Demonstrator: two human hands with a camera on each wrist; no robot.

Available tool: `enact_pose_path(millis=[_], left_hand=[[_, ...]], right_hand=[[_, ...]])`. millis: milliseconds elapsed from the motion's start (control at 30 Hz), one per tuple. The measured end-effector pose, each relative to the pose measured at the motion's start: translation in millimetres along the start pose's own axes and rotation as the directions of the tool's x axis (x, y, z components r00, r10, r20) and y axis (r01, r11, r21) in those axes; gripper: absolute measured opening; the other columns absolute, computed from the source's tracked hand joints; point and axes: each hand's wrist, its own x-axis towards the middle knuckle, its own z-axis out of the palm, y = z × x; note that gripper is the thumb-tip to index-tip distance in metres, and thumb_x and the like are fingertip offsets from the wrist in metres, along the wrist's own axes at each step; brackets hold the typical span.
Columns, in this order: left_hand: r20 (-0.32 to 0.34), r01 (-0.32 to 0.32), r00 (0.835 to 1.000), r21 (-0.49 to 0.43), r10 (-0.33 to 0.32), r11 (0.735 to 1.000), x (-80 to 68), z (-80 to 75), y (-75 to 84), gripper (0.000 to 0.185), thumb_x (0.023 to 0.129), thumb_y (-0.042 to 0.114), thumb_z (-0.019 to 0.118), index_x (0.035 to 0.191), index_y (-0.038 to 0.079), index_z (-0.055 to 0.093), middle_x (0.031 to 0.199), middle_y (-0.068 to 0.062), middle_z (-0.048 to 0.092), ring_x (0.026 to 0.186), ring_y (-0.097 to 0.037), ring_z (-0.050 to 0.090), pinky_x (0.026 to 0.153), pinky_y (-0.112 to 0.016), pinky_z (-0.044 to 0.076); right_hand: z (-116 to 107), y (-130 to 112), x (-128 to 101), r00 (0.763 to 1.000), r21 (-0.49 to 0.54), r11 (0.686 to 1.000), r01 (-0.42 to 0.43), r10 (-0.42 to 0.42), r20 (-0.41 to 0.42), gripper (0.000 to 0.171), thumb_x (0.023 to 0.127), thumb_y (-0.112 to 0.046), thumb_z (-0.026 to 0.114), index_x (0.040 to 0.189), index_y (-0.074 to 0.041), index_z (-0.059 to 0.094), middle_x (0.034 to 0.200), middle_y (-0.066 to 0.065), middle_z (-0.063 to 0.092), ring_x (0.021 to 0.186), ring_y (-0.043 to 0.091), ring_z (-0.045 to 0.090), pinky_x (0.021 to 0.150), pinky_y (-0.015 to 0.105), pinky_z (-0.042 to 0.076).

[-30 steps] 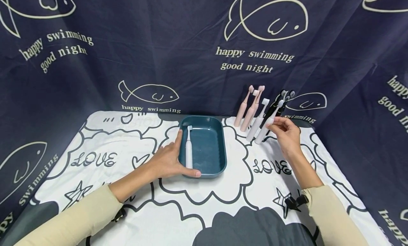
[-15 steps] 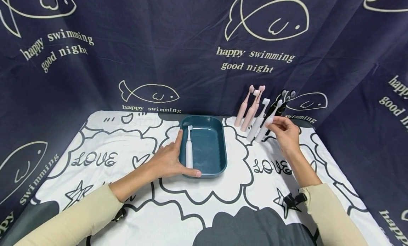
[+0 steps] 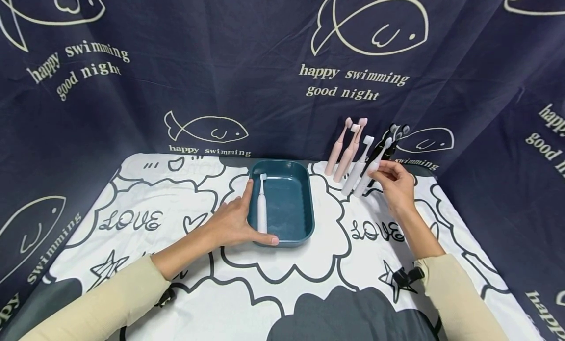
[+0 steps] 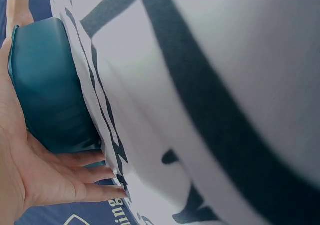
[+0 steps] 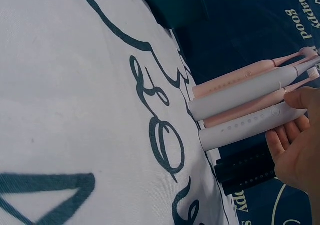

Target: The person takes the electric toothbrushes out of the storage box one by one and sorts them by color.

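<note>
My left hand [image 3: 231,221] rests against the near left corner of a teal tray [image 3: 289,211], its thumb along the front rim and straight fingers along the side. In the left wrist view the tray's outer wall [image 4: 55,95] lies against that palm. A white electric toothbrush [image 3: 262,211] lies in the tray, along its left wall. Over on the right, my right hand [image 3: 397,186] pinches the upper handle of another white electric toothbrush [image 5: 245,127], which is upright with its base at the cloth. A further white electric toothbrush [image 3: 353,176] stands just left of it.
Several pink electric toothbrushes [image 3: 334,159] stand left of the white ones at the table's back edge. Black electric toothbrushes [image 5: 242,167] stand behind the right hand, partly hidden. A patterned white cloth [image 3: 167,262] covers the table, and a dark blue curtain [image 3: 265,71] hangs behind.
The held toothbrush's base has shifted very slightly back, and its head has tilted a little. My left hand and the tray have stayed put.
</note>
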Motion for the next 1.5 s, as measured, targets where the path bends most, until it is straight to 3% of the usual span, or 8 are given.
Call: enact_pose_path(millis=[1233,1500], left_hand=[[-0.003,-0.015,1.000,0.001,0.015,1.000,1.7,0.1,-0.3,0.175,0.062,0.095,0.088,0.182,0.014,-0.009,0.165,-0.030,0.057,0.146,-0.044,0.063,0.125,-0.064,0.048],[-0.004,-0.020,1.000,0.001,0.020,1.000,1.7,-0.4,-0.3,0.175,0.062,0.095,0.088,0.182,0.012,-0.008,0.163,-0.032,0.059,0.145,-0.044,0.064,0.123,-0.064,0.050]], right_hand=[[-4.6,-0.6,-7.4,1.000,0.098,0.995,-0.003,0.003,0.003,0.030,0.088,0.013,0.088,0.111,-0.006,0.080,0.090,-0.014,0.079,0.087,0.002,0.075,0.080,0.011,0.060],[-9.1,0.7,-11.0,1.000,0.074,0.997,-0.019,0.018,0.011,0.029,0.091,0.011,0.087,0.114,-0.003,0.078,0.091,-0.014,0.080,0.086,0.001,0.076,0.082,0.012,0.060]])
